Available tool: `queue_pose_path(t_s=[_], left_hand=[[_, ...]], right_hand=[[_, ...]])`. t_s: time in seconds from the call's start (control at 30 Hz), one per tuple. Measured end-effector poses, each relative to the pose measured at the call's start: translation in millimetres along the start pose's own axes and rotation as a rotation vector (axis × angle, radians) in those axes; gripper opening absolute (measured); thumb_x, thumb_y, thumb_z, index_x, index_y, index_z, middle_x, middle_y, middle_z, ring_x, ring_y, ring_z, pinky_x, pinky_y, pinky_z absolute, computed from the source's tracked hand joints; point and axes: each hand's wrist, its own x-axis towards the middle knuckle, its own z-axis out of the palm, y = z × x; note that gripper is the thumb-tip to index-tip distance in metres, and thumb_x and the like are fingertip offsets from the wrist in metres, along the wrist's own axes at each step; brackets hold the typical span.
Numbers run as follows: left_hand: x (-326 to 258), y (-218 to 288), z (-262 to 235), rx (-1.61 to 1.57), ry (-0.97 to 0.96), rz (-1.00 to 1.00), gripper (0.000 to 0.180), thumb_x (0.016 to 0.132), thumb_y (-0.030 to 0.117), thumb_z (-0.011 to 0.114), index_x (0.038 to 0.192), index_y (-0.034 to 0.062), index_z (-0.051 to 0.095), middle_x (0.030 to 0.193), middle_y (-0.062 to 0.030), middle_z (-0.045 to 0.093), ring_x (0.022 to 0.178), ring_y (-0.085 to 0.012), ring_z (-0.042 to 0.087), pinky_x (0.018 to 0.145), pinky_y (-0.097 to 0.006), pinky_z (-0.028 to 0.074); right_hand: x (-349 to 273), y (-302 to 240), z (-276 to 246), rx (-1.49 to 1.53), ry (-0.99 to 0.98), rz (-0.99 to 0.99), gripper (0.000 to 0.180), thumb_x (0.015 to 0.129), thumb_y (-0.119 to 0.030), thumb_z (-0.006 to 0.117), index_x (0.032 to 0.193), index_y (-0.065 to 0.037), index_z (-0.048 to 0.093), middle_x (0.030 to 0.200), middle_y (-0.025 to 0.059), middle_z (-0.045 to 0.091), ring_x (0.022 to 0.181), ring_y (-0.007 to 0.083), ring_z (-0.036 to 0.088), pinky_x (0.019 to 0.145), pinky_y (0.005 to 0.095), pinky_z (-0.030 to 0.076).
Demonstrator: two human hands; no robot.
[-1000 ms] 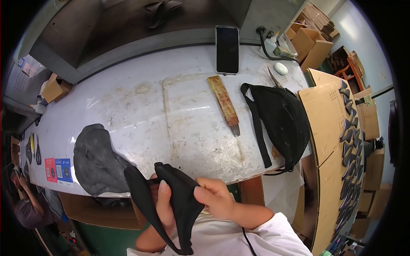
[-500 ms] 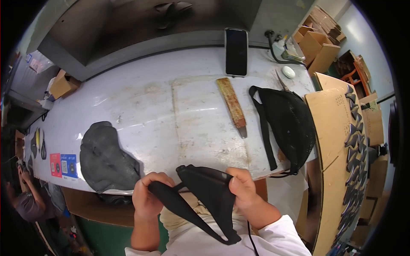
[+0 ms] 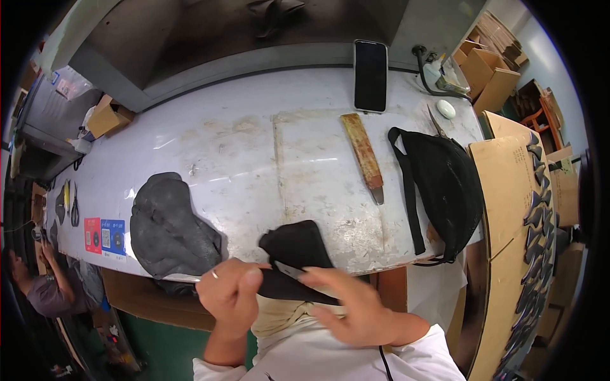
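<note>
A limp piece of black fabric (image 3: 295, 244), its exact kind not plain, lies partly on the near edge of the table and partly over my lap. My left hand (image 3: 230, 293) is closed in a pinch at the fabric's left end, with a ring on one finger. Over the lower right part of the fabric passes my right hand (image 3: 356, 310), fingers stretched and thumb apart, slightly blurred; it hides some of the cloth. Left of my left hand rests a mound of dark grey pieces (image 3: 171, 228).
A knife with a wrapped handle (image 3: 362, 152) and a black strapped pouch (image 3: 445, 190) lie right of centre. Behind them are a phone (image 3: 370, 76), a white oval object (image 3: 445, 109) and scissors (image 3: 437, 122). Cardboard (image 3: 495, 190) with dark pieces borders the right. Another person (image 3: 47, 292) sits far left.
The black fabric has been lowered and now its upper part lies on the table edge. My right hand has let go of its corner and opened. The view has shifted slightly left.
</note>
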Motion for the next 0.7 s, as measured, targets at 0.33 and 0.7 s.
queue_pose_path(t_s=[0.33,0.7], left_hand=[[3.3,16.8,10.6,-0.105,-0.246,-0.036,0.021,0.070,0.009,0.083,0.076,0.0030,0.064,0.073,-0.0073,0.061,0.066,-0.0177,0.057,0.058,-0.029,0.044],[3.7,-5.3,21.5,-1.204,-0.511,-0.861,0.032,0.085,0.022,0.070,0.066,0.0100,0.048,0.069,-0.0019,0.048,0.067,-0.0139,0.042,0.064,-0.030,0.034]], right_hand=[[-3.6,9.7,8.1,0.093,-0.018,0.098,0.059,0.089,-0.005,0.065,0.140,0.006,0.036,0.127,0.0259,0.056,0.104,0.0377,0.064,0.089,0.0396,0.052],[-1.1,15.4,3.2,0.204,-0.027,0.045,0.061,0.087,0.000,0.069,0.139,0.002,0.038,0.096,0.0142,0.066,0.072,0.0126,0.060,0.062,0.0250,0.047]])
